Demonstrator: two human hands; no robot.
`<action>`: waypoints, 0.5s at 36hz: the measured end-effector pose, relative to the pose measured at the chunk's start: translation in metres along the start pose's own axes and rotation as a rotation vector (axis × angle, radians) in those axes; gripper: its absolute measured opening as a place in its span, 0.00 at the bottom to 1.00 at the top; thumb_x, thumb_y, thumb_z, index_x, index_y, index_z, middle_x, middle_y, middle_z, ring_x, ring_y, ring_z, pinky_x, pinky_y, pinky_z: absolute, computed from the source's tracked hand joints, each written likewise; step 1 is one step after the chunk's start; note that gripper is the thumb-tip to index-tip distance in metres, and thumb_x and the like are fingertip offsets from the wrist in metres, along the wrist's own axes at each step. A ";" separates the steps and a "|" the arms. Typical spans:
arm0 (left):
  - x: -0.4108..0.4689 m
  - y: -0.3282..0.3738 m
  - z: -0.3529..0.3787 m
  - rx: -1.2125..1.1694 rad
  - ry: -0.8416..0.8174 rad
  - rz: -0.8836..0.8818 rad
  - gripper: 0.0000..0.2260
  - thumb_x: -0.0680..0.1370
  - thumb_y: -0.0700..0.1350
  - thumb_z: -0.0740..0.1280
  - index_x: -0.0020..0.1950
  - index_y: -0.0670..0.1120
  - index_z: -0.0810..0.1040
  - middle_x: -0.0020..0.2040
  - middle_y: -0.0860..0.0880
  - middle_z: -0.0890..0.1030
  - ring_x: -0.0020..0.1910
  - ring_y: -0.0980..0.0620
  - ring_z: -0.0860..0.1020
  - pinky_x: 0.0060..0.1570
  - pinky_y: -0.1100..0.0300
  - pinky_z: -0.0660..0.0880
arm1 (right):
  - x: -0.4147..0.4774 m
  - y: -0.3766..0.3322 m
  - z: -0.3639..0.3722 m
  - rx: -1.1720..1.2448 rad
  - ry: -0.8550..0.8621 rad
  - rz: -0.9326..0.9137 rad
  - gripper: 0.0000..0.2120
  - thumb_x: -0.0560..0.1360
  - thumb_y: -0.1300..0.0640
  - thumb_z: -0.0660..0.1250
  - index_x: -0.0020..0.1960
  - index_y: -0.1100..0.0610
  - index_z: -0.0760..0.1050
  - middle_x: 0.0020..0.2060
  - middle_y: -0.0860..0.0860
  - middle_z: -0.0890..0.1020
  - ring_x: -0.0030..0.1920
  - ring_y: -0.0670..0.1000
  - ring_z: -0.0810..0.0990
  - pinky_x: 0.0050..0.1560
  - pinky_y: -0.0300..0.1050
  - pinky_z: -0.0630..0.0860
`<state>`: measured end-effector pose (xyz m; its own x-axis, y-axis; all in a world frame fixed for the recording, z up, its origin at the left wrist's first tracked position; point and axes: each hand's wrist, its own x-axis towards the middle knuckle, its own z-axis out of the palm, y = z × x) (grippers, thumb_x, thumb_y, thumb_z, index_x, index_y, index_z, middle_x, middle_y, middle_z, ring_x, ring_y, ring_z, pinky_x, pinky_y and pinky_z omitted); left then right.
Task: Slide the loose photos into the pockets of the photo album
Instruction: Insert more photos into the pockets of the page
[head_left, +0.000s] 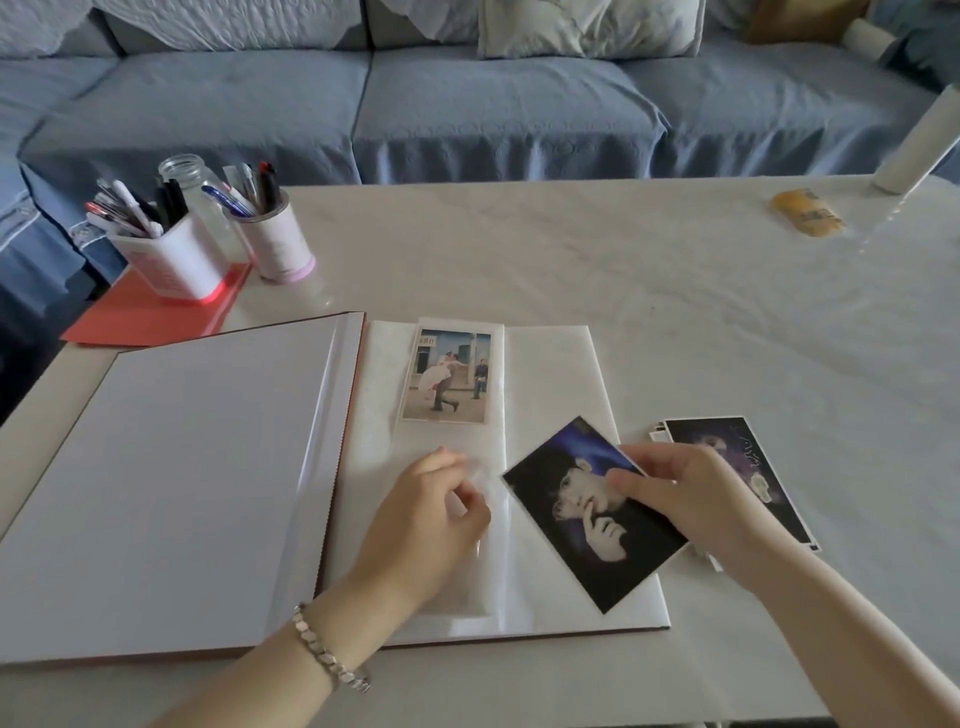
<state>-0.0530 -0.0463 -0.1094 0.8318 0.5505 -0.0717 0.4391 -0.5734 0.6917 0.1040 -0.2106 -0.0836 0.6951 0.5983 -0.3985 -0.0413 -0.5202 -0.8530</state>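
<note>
Nearest the camera, the left hand (431, 514), with a bracelet (330, 649) of pale links on its wrist, rests on the right-hand page of the open photo album (182, 493). Its fingers (467, 499) are curled and pinch the clear film of the lower pocket (467, 582) in the page's middle column.

Just beside it, the right hand (691, 499) holds the dark photo (587, 519), a portrait with a hand at the chin. The thumb (628, 483) presses on the print's upper right edge and the other fingers are hidden under it. The print is tilted over the page's right column. Its left corner is close to the left fingers but apart from them, and no part of it is in a pocket.

Right of the album, partly under the right hand, a stack of loose photos (753, 457) lies on the bench (623, 270). The top print carries a pale scrawl that cannot be read.

In the upper pocket of the middle column sits a pocketed photo (447, 376) of figures on a street. A small sign in it bears characters too small to read.

Farther left, a red folder (150, 317) lies under a square pen holder (171, 260). Beside that stand a round pen holder (280, 244) and a glass jar (197, 182). The print on both holders is too fine to make out. At the far right lie a yellow packet (808, 214) with blurred dark lettering and a white roll (919, 145). A blue sofa (467, 104) stands beyond the bench.
</note>
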 end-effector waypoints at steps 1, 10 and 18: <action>-0.001 0.001 -0.001 -0.016 0.006 -0.001 0.09 0.77 0.44 0.64 0.37 0.47 0.74 0.66 0.57 0.71 0.69 0.63 0.62 0.56 0.79 0.55 | -0.001 0.001 0.003 0.014 -0.029 0.017 0.06 0.74 0.60 0.69 0.46 0.50 0.82 0.35 0.49 0.85 0.36 0.49 0.84 0.38 0.43 0.81; -0.005 0.000 -0.002 -0.011 0.049 0.062 0.14 0.77 0.44 0.64 0.33 0.54 0.67 0.67 0.55 0.70 0.69 0.59 0.63 0.59 0.78 0.54 | -0.001 0.002 0.035 0.086 0.023 0.027 0.05 0.75 0.60 0.67 0.49 0.54 0.80 0.37 0.50 0.85 0.37 0.51 0.84 0.40 0.47 0.82; -0.003 0.001 0.011 0.034 0.079 0.118 0.07 0.77 0.41 0.64 0.39 0.45 0.72 0.66 0.51 0.71 0.67 0.58 0.66 0.54 0.84 0.53 | -0.002 0.012 0.080 0.147 0.194 0.006 0.05 0.78 0.57 0.61 0.53 0.52 0.73 0.42 0.53 0.82 0.43 0.53 0.81 0.45 0.48 0.80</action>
<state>-0.0519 -0.0550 -0.1165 0.8493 0.5237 0.0663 0.3527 -0.6564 0.6668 0.0442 -0.1689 -0.1198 0.8186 0.4601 -0.3439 -0.1399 -0.4210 -0.8962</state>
